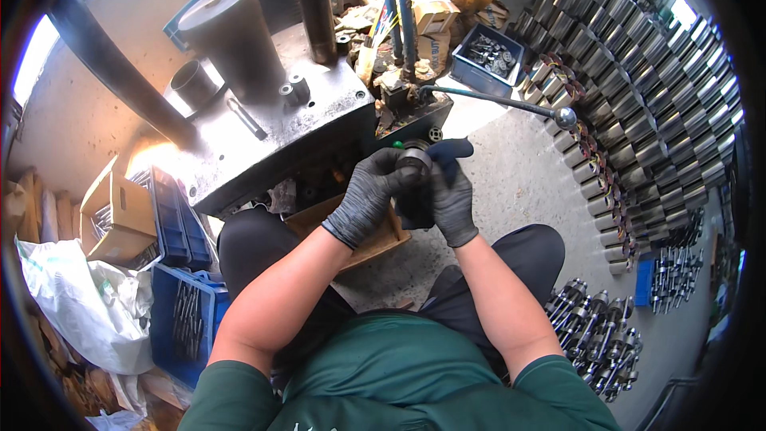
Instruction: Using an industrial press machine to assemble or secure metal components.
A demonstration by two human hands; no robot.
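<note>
Both my hands wear grey knit gloves and are together in front of my knees. My left hand (371, 189) is closed on a dark, round metal ring (414, 161), its thumb along the near side. My right hand (453, 206) is closed at the ring's right side, around a dark blue piece of cloth (452, 148) that sticks out past the fingers. More dark material hangs below, between the hands. The right fingertips and the ring's far side are partly hidden.
A heavy press table (319, 116) carries a large cylinder (231, 32), small sleeves (295, 90) and a rod (246, 117). A ball-ended lever (511, 101) reaches right. Stacked metal cylinders (630, 88) and shafts (594, 335) stand right; blue crates (182, 315) stand left.
</note>
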